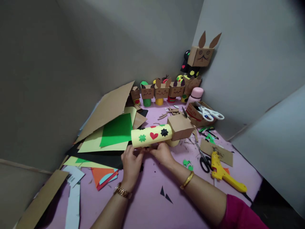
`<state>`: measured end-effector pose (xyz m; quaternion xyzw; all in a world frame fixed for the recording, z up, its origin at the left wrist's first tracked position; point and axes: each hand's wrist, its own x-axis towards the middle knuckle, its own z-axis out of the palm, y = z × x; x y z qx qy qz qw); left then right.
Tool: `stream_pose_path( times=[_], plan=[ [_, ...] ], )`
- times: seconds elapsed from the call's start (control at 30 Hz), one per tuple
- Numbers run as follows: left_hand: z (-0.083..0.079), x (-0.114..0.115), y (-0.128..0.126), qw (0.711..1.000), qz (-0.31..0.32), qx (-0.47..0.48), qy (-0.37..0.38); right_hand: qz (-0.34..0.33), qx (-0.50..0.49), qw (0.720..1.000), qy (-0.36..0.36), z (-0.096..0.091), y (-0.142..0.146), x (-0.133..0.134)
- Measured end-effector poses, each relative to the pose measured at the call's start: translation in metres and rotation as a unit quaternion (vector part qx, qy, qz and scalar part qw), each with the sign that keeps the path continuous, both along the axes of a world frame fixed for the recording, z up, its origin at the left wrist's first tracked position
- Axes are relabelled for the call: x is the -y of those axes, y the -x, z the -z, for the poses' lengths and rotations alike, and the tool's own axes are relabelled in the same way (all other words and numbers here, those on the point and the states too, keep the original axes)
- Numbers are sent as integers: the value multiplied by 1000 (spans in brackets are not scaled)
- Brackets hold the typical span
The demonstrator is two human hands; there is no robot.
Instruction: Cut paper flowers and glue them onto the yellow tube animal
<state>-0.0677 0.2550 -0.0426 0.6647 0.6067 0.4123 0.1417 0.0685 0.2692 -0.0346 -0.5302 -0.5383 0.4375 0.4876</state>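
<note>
My left hand and my right hand come together at the near lower side of a pale yellow paper tube. Fingers of both are bent inward and pinched, their tips partly hidden under the tube. A small dark bit shows between them; what it is I cannot make out. On the tube are a red heart, a green flower and a black flower. Its right end lies against a cardboard box, with a second yellow rounded piece below.
Coloured paper sheets and a cardboard sheet lie left. Cardboard animal figures line the back. At right are a yellow glue gun, black-handled scissors, and a box holding white-handled scissors. Black scraps lie in front.
</note>
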Motion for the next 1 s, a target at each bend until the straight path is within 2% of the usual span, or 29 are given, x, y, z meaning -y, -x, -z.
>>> stream_pose_path(
  times=[0.13, 0.33, 0.67, 0.83, 1.0],
  plan=[
    [0, 1, 2, 1000, 10, -14, -15, 11, 6, 1000, -2, 2, -1, 0],
    [5, -1, 4, 998, -22, -9, -52, -4, 17, 1000, -5, -1, -1, 1],
    [6, -10, -4, 984, 69, 158, 33, -5, 42, 999, -18, 11, -3, -1],
    [10, -14, -2, 980, 83, 172, 48, -15, 44, 999, -8, 11, -4, 0],
    [14, -13, -2, 979, 84, 182, 44, -31, 43, 999, -2, 0, -8, 7]
  ],
)
